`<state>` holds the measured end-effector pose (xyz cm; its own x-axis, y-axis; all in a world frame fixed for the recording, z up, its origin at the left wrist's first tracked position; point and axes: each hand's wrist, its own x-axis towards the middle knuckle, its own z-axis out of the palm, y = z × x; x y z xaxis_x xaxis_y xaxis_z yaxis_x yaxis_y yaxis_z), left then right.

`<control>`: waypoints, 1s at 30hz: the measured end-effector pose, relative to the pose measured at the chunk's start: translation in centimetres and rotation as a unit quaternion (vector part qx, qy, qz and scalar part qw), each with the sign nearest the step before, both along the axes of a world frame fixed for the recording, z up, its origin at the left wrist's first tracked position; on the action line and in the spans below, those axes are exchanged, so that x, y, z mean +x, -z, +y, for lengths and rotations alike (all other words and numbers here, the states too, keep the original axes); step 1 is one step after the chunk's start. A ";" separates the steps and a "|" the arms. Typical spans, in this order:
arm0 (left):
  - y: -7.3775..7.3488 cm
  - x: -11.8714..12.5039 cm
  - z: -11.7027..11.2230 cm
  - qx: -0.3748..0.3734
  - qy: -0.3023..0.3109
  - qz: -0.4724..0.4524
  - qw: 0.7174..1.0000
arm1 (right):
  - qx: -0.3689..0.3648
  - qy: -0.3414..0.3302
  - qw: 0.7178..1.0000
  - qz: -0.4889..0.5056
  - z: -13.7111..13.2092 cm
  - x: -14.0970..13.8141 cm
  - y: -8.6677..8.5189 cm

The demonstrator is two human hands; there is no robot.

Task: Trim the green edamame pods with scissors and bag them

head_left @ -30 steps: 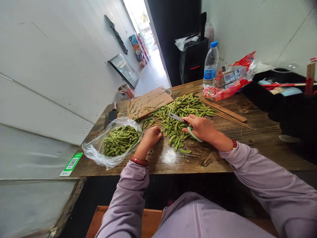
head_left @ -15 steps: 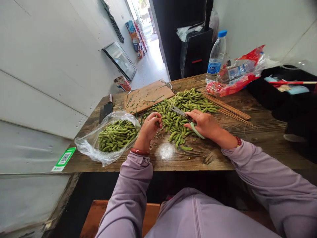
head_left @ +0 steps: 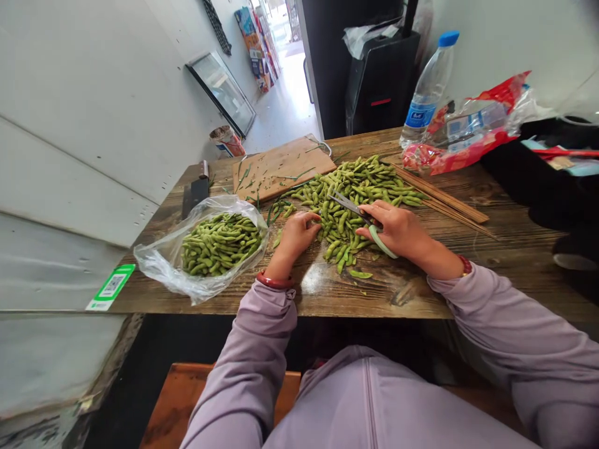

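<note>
My right hand (head_left: 397, 231) grips scissors (head_left: 353, 207) with pale green handles. Their blades point left over a heap of green edamame pods (head_left: 360, 178) on the wooden table. At the left edge of that heap is my left hand (head_left: 298, 236), its fingers curled and close together. Whatever lies between those fingertips is hidden. Left of this hand, a clear plastic bag (head_left: 163, 268) lies spread out with many edamame pods (head_left: 219, 243) in it. A single pod (head_left: 360, 274) rests apart, near the front of the heap.
Behind the heap lies a wooden cutting board (head_left: 281, 165) with green scraps, and a cleaver (head_left: 195, 193) to its left. Wooden skewers (head_left: 444, 199), a water bottle (head_left: 423, 100) and a red plastic package (head_left: 468, 149) are at the right. A green QR card (head_left: 112, 285) sits front left.
My left hand has moved from in front of the heap to its left edge, fingers lowered. My right hand still holds the scissors. The camera view has shifted slightly.
</note>
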<state>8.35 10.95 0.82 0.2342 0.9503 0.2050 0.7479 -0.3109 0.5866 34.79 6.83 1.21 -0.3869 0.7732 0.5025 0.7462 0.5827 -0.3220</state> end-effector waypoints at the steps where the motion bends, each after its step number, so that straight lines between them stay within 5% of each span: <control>1: 0.1 0.1 0.1 0.003 0.005 0.013 1.000 | 0.000 -0.001 1.000 0.000 0.0 0.0 0.0; 20: 0.1 0.5 -0.6 0.021 0.026 0.077 0.996 | -0.021 -0.003 1.000 -0.011 -0.4 -0.1 -0.4; 25: -0.6 0.6 -0.9 -0.001 0.012 -0.082 0.997 | -0.015 -0.004 1.000 -0.007 -0.3 -0.1 -0.4; 30: -1.7 0.8 -1.9 -0.121 0.024 -0.309 0.943 | -0.007 -0.012 1.000 -0.007 -0.4 -0.3 -0.4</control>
